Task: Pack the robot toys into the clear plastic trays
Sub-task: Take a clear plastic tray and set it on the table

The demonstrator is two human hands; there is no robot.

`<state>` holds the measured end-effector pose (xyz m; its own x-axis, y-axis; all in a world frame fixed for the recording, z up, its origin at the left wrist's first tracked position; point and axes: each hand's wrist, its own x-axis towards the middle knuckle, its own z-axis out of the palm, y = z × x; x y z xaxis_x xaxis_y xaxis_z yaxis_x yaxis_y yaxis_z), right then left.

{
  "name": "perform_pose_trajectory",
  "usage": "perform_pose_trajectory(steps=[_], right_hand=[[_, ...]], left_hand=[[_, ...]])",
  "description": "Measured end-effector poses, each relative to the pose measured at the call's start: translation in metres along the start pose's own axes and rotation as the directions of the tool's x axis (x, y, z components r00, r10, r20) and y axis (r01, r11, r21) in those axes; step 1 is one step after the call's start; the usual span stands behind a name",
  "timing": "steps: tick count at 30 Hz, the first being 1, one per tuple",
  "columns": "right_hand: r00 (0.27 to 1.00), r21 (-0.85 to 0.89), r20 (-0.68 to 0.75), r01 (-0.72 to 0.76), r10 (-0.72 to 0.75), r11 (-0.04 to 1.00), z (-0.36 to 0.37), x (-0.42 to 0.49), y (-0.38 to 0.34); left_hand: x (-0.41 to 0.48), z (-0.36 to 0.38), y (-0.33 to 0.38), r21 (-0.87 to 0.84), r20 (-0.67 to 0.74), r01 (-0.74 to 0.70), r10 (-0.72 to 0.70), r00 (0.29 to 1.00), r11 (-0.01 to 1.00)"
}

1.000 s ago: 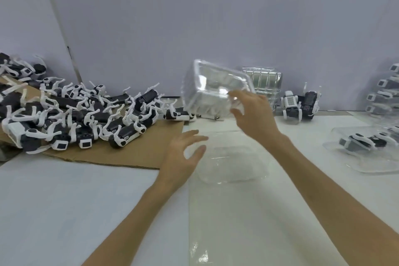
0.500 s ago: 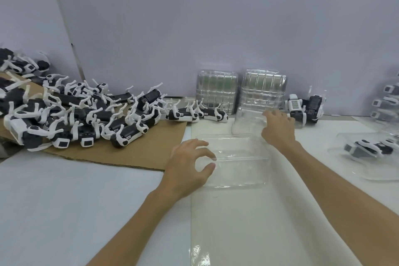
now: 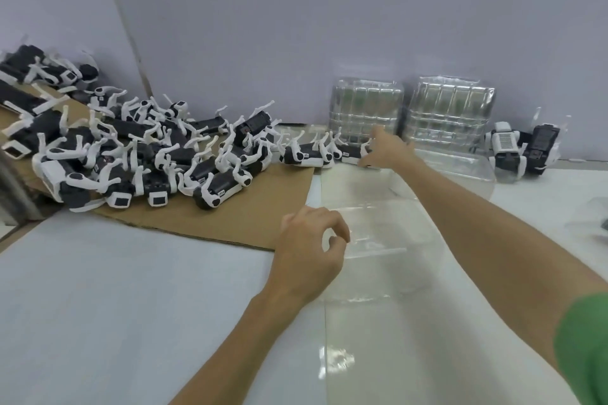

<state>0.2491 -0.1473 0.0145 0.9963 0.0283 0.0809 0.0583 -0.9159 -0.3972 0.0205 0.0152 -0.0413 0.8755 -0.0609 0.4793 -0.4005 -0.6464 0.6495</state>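
right hand (image 3: 390, 149) fingers touch black-and-white robot toy (image 3: 348, 153), grip unclear | left hand (image 3: 307, 253) fingers curled at left rim of clear plastic tray (image 3: 394, 233), hold unclear | toy just before upright tray stack (image 3: 365, 112)

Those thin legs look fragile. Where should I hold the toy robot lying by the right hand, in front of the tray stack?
Hold the toy robot by its dark boxy body, fingers across its long sides, coming from the front and above. Its thin white legs stick up toward the tray stack behind, so they are probably a poor hold. The right hand is at its end.
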Motion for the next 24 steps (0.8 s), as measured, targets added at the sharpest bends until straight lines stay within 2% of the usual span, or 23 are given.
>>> perform_pose_trajectory(steps=[2,6,8,11,14,16,19,21,24], right_hand=[[0.999,-0.056,-0.003,-0.034,0.034,0.998,0.008,0.014,0.005],[0.99,0.051,-0.131,-0.042,0.048,0.998,0.017,0.034,0.006],[0.987,0.095,-0.148,-0.042,0.056,0.995,0.019,0.038,0.004],[0.988,0.167,-0.155,0.042,-0.016,0.985,0.019,0.032,-0.003],[0.959,0.245,-0.28,0.112,-0.041,0.963,0.007,0.015,-0.016],[0.928,0.211,-0.365,0.153,-0.067,0.966,-0.006,-0.002,-0.024],[0.893,0.133,-0.416,0.248,-0.173,0.96,-0.033,-0.033,-0.031],[0.859,0.108,-0.433,0.349,-0.272,0.931,-0.052,-0.059,-0.035],[0.765,-0.001,-0.461,0.506,-0.449,0.863,-0.077,-0.101,-0.042]], left_hand=[[0.001,-0.001,0.0,0.0,-0.001,0.034,-0.034,0.999,0.999],[0.003,0.0,-0.002,0.011,0.005,0.027,-0.027,1.0,1.0],[0.003,0.001,-0.002,0.012,0.003,0.023,-0.023,1.0,1.0],[0.003,-0.001,0.001,-0.001,0.014,0.016,-0.016,1.0,1.0],[0.004,-0.004,0.002,-0.058,0.001,0.022,-0.022,1.0,0.998],[0.005,-0.005,0.001,-0.106,-0.01,0.047,-0.048,0.999,0.993],[0.006,-0.007,0.001,-0.224,-0.044,0.104,-0.117,0.992,0.969],[0.008,-0.01,0.001,-0.286,-0.121,0.111,-0.151,0.981,0.952],[0.011,-0.018,0.002,-0.35,-0.234,0.059,-0.148,0.961,0.935]])
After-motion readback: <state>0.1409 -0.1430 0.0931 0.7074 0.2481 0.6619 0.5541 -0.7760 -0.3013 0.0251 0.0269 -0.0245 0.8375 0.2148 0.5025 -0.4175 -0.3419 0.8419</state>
